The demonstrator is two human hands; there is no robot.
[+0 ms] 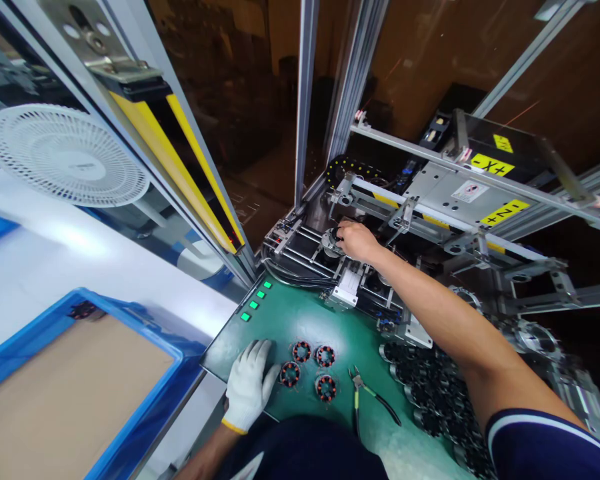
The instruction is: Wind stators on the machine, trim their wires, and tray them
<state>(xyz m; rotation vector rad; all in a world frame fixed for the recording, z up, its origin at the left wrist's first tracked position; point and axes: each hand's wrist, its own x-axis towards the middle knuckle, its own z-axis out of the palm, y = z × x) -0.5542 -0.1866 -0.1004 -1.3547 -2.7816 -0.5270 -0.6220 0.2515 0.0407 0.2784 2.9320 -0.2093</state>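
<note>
Well, right fingers (345, 232) touch a round fixture (331, 251) (left hand (250, 377) gloved).

4 tabletop rings (325, 378), 1 cutter (359, 383); 1 fan (83, 163)

The right hand (359, 241) partly hides a metal part (329, 243) near the far edge of the bench (347, 325); the blue bin (179, 383) is cut off.

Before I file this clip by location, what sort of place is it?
Probably a factory workstation: a metal-railed machine bears yellow labels marked X and Z, four matching wound rings lie on the green worktop, and rows of dark parts sit beside them.
</note>
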